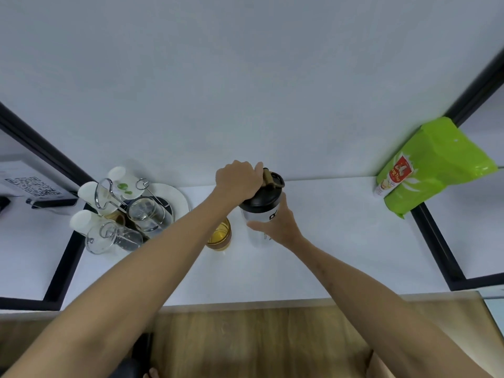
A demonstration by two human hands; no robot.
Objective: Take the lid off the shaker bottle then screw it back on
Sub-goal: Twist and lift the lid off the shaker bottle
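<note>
Standing on the white desk (327, 227): translucent plastic shaker bottle (259, 219) with black screw lid (263, 196) | my left hand (238, 180) is gripping the lid, my right hand (281, 225) is wrapping the body | likely light, smooth, slippery; I'm bracing the body low, twisting at the lid's rim.

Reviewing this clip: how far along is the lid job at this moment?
Done: nothing can be confirmed; the black lid sits on the shaker bottle. In hand: the left hand grips the lid from above while the right hand holds the bottle's body on the white counter. Left: one frame cannot tell whether this is unscrewing or retightening.
</note>
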